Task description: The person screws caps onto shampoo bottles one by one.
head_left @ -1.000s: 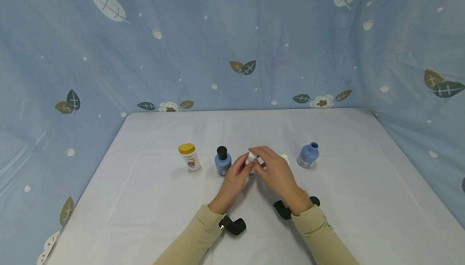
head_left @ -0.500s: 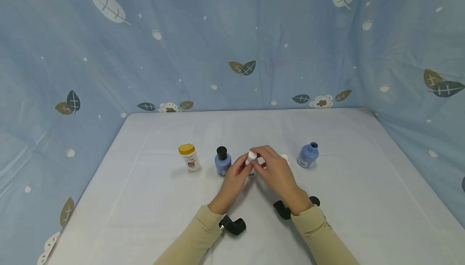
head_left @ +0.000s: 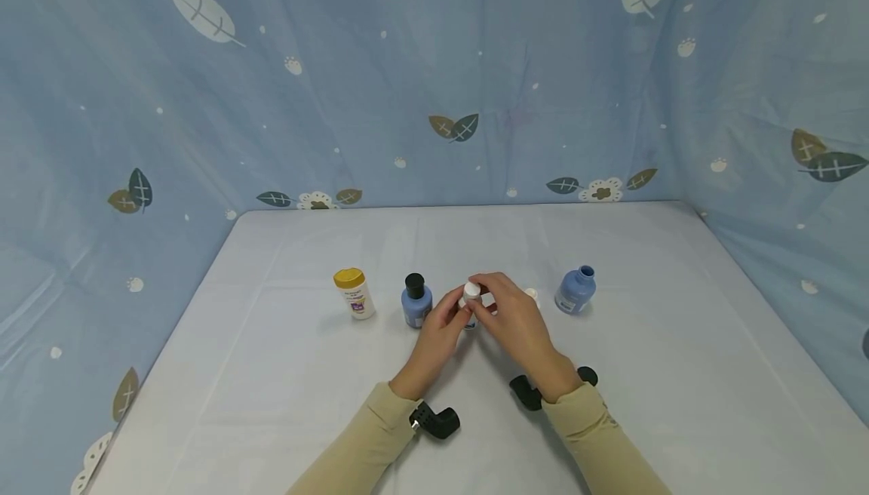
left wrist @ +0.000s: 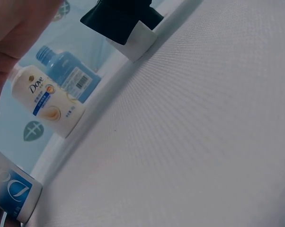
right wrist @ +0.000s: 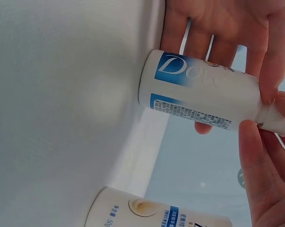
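Observation:
A small white Dove bottle (right wrist: 204, 90) with a blue label stands upright between both hands at the middle of the table, its base at the cloth. My left hand (head_left: 437, 340) grips its body, fingers wrapped behind it and thumb near the neck. With thumb and fingertips, my right hand (head_left: 519, 325) pinches the white cap (head_left: 471, 290) on top. Just right of the held bottle is a second white Dove bottle (left wrist: 50, 99), mostly hidden by the right hand in the head view.
A blue bottle with a black cap (head_left: 416, 305) stands close to the left hand. Further left is a white bottle with a yellow lid (head_left: 354, 295). An uncapped blue bottle (head_left: 575, 291) stands at the right. White cloth covers the table (head_left: 271, 389); a blue curtain (head_left: 380, 87) hangs behind.
The right hand's fingers have shifted slightly around the white cap, which shows a little more of its top. The left hand and the other bottles have stayed in place.

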Tool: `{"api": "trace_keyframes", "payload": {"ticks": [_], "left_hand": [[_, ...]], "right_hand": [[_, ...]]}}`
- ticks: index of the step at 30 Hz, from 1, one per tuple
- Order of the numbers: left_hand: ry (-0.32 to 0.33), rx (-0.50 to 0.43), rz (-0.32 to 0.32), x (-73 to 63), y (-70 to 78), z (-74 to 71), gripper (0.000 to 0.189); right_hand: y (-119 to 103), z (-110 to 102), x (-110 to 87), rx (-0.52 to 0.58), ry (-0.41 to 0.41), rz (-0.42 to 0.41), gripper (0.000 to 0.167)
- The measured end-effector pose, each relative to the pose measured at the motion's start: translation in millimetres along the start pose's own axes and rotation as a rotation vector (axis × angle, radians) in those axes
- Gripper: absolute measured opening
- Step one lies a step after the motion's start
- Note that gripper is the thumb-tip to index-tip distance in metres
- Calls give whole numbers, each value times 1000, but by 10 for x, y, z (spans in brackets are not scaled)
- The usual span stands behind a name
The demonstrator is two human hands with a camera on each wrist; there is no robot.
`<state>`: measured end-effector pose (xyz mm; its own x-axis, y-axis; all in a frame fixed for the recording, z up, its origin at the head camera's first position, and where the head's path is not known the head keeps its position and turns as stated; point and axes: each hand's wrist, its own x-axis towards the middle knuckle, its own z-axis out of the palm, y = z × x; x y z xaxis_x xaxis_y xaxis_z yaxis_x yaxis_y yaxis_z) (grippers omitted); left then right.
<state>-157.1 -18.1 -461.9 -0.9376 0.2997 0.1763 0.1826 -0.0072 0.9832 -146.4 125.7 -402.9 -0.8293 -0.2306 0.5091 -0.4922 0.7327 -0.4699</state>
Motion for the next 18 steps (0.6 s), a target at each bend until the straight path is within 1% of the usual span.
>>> {"api": "trace_keyframes", "payload": {"ticks": [3,6,10,14,18], "left_hand": [[2,6,9,5,-30,0,36],[-1,19,3,-3,-11,1,36],[-8,33,2,-26,110,-3,36],[-9,45,2,-53,257,3,36],[-8,41,-8,-59,306,15,36]], "right_hand": [[6,12,-4,5,0,11,36],[12,17,-8,25,-9,3,40],[12,7,-7,18,-33,-21,45],[10,-13,-2,-4,-48,-54,43],[7,-34,-1,-15,-45,-79,40]]}}
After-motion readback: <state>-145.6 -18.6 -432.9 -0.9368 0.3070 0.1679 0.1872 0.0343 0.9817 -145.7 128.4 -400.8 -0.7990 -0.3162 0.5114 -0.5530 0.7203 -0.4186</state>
